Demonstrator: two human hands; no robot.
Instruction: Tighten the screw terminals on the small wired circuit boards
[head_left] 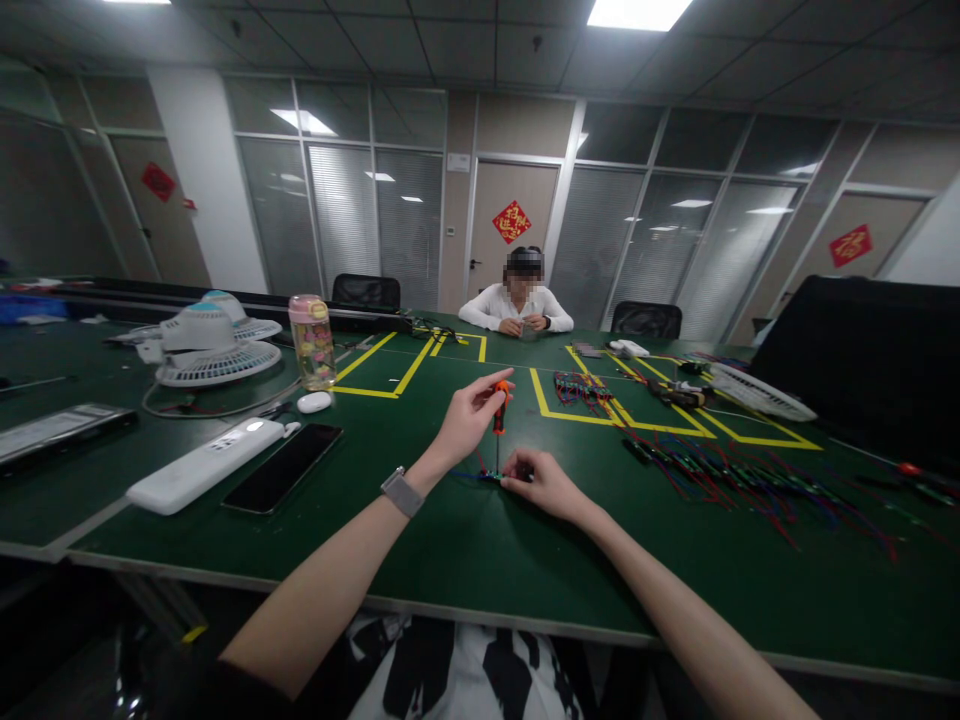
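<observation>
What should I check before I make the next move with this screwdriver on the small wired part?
1. Screwdriver upright, tip down at the wired part: ok.
2. Left hand pinches the orange handle near its top: ok.
3. Right hand holds the wired part down on the table: ok.
4. Tip seated in a screw head: cannot tell, too small.
5. Pile of wired parts lies apart, to the right of both hands: ok.
6. Phone lies apart from the left forearm: ok.
</observation>
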